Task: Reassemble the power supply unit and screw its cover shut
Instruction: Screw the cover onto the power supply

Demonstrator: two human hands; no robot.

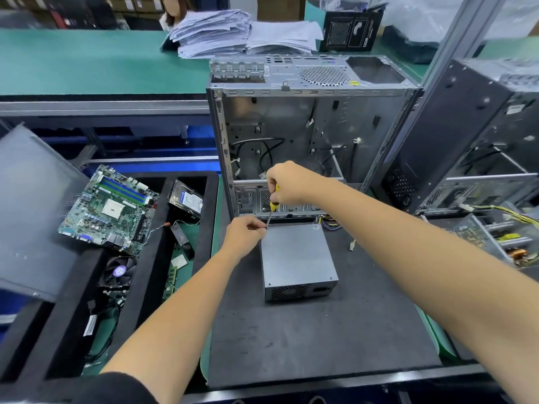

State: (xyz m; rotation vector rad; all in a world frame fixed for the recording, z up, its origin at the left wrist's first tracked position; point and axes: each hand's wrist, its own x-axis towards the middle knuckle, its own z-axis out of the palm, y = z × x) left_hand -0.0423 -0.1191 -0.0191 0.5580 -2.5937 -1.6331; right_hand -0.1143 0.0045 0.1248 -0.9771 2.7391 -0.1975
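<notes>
A grey metal power supply unit (297, 258) lies flat on the dark mat (320, 339), its cover on and its vented end facing me. My right hand (287, 183) grips the yellow-and-black handle of a screwdriver (273, 204), held almost upright over the unit's far left corner. My left hand (245, 236) pinches the lower shaft close to the tip at that corner. The screw itself is hidden by my fingers. A bundle of coloured wires (328, 221) leaves the unit's far end.
An empty open computer case (315, 135) stands just behind the unit. A black foam tray (186, 228) on the left holds a motherboard (109, 208), a hard drive (186, 201) and a fan (118, 271). Another case (478, 158) and an opened power supply (501, 237) sit at right.
</notes>
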